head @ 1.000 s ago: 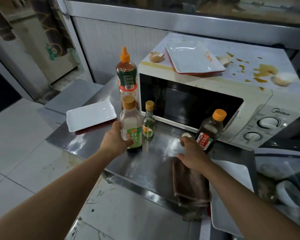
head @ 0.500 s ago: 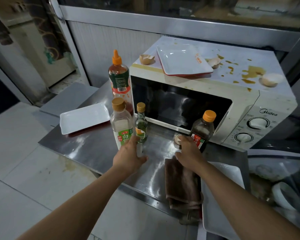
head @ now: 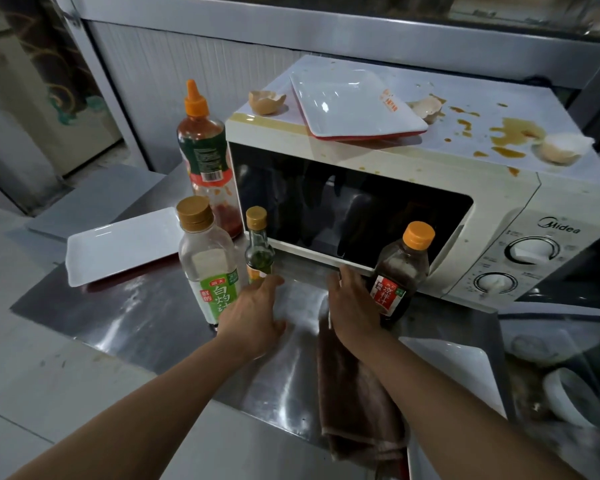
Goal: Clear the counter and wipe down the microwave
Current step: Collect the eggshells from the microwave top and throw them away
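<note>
A white microwave [head: 499, 202] stands on the steel counter [head: 136, 317]. Its top carries brown spills [head: 513, 133], a white plate [head: 354, 105] and eggshells [head: 266, 102] [head: 558, 148]. In front stand a clear bottle with a green label [head: 208, 265], a small green bottle [head: 257, 244] and a dark sauce bottle [head: 402, 271]. My left hand [head: 253, 313] wraps the small green bottle's base, thumb on its right side. My right hand [head: 354, 306] lies against the dark bottle's left side, over a brown cloth [head: 357, 393]. What its fingers hold is hidden.
A tall red sauce bottle [head: 205, 157] stands at the microwave's left corner. A white rectangular plate [head: 118, 247] lies at the counter's left, another [head: 458, 368] at the near right. A basin with dishes [head: 568, 393] sits further right. The counter's front edge is close.
My left hand left the clear bottle and moved right to the small green bottle. My right hand slid forward beside the dark bottle, and the small white eggshell piece there is now hidden.
</note>
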The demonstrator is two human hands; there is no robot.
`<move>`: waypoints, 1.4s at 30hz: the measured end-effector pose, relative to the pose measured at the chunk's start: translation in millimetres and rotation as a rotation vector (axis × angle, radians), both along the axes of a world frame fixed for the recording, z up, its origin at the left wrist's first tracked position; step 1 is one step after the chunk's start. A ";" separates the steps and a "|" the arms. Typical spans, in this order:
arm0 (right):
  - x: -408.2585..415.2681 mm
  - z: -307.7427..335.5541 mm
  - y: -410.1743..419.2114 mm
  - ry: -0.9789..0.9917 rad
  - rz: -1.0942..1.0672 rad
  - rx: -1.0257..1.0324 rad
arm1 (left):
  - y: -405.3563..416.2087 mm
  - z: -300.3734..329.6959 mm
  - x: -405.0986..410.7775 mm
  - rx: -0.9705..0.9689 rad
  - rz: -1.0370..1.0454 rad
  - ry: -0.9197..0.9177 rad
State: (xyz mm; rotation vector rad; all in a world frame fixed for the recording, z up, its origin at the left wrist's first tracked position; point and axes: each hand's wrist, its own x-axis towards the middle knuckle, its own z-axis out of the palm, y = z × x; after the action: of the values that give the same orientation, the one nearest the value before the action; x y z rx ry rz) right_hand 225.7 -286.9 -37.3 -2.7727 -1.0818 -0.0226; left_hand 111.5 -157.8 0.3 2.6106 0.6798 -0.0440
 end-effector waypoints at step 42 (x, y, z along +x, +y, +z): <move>-4.8 -38.3 27.5 0.310 -0.025 0.326 | 5.0 -8.8 -8.2 0.030 -0.072 -0.004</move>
State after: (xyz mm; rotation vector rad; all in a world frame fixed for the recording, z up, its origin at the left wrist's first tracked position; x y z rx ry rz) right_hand 220.9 -259.4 -75.5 -2.3981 -0.8756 0.2027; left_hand 103.3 -152.8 -8.6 2.6629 0.5891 -0.0510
